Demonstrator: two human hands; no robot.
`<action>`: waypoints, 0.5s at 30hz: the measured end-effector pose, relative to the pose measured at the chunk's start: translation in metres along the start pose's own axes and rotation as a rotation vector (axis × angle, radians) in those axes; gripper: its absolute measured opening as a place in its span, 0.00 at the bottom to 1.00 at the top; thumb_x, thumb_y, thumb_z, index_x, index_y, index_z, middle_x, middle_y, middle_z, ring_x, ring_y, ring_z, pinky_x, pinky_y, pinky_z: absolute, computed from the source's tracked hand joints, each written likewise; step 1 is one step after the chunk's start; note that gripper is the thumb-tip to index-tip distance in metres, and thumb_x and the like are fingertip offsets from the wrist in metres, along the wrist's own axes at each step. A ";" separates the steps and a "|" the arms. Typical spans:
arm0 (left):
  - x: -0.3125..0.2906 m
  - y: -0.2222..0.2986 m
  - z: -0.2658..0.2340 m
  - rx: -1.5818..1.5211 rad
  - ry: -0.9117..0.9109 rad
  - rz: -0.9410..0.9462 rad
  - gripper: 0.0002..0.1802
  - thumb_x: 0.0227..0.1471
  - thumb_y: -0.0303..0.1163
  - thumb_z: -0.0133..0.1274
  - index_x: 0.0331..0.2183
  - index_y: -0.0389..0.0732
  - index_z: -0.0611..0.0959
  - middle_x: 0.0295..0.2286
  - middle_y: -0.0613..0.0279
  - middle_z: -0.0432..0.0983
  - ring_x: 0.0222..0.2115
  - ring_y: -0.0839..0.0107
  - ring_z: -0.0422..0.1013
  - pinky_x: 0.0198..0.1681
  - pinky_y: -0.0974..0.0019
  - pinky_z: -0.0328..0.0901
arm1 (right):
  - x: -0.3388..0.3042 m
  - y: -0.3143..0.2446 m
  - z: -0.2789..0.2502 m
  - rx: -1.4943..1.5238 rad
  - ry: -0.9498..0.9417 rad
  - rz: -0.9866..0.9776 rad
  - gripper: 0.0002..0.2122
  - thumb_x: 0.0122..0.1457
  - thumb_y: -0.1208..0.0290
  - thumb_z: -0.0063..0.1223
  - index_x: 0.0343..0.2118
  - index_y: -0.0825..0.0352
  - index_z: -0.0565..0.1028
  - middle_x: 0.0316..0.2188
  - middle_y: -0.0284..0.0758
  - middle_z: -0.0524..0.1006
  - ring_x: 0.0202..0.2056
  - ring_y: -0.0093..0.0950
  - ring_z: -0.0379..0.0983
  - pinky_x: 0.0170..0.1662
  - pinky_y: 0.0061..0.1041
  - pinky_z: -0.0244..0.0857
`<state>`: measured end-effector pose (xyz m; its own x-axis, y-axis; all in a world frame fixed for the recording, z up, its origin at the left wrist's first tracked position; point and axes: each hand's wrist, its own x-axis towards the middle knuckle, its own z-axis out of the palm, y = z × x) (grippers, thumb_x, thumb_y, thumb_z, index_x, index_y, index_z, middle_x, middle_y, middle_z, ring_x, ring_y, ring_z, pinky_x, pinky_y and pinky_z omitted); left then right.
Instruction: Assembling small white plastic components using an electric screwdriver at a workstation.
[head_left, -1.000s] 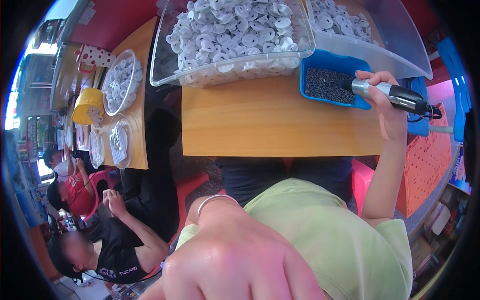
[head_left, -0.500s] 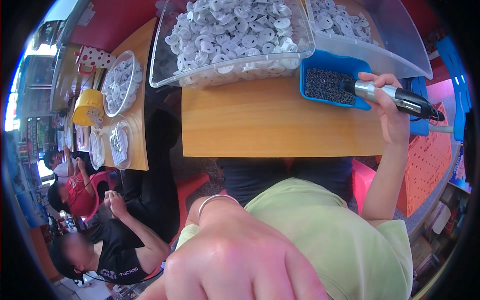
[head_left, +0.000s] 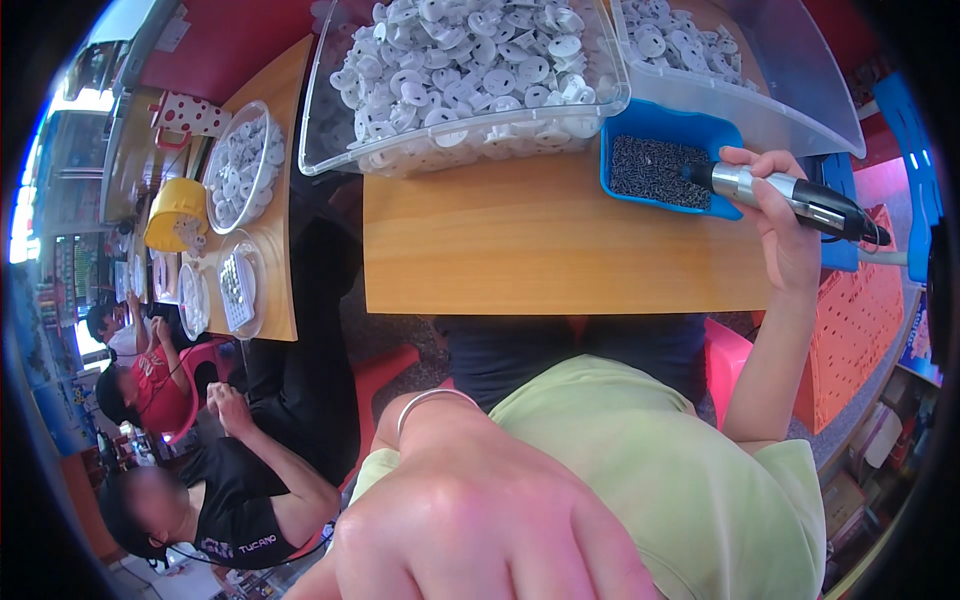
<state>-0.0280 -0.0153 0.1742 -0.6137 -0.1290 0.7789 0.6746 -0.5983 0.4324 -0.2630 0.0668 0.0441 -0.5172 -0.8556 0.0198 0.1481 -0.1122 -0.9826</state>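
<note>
My right hand point(head_left: 782, 205) is closed around a silver and black electric screwdriver point(head_left: 815, 205). The tool's black nose points left, over a small blue bin point(head_left: 722, 205). Small dark screws point(head_left: 650, 168) cover the bottom of that bin; whether the tip touches them I cannot tell. Very near the camera, at the lower edge, my left hand point(head_left: 480, 530) shows its back and knuckles, with a bracelet at the wrist. Its fingers drop out of the picture, so I cannot see what they hold, if anything.
A clear tub point(head_left: 470, 130) heaped with white round plastic parts point(head_left: 480, 75) stands on the wooden table point(head_left: 550, 265). Another clear bin point(head_left: 790, 120) is to its right. An orange perforated crate point(head_left: 855, 320) lies at far right. At left, a person in black point(head_left: 235, 500) sits by another table.
The screwdriver and my right hand have shifted very slightly right. My left hand has barely moved. The neighbouring person's hands have moved a little.
</note>
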 end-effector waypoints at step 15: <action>-0.059 -0.069 -0.121 1.944 0.288 -0.398 0.13 0.37 0.29 0.59 0.31 0.40 0.79 0.14 0.65 0.65 0.17 0.69 0.64 0.21 0.67 0.59 | -0.016 -0.006 -0.017 0.428 -0.083 -0.079 0.09 0.52 0.66 0.51 0.32 0.62 0.65 0.44 0.51 0.68 0.53 0.42 0.59 0.50 0.37 0.64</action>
<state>-0.0882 -0.0624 0.0431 -0.7149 -0.4478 0.5370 -0.1514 0.8489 0.5064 -0.2700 0.0895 0.0468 -0.4743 -0.8717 0.1232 0.4556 -0.3628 -0.8129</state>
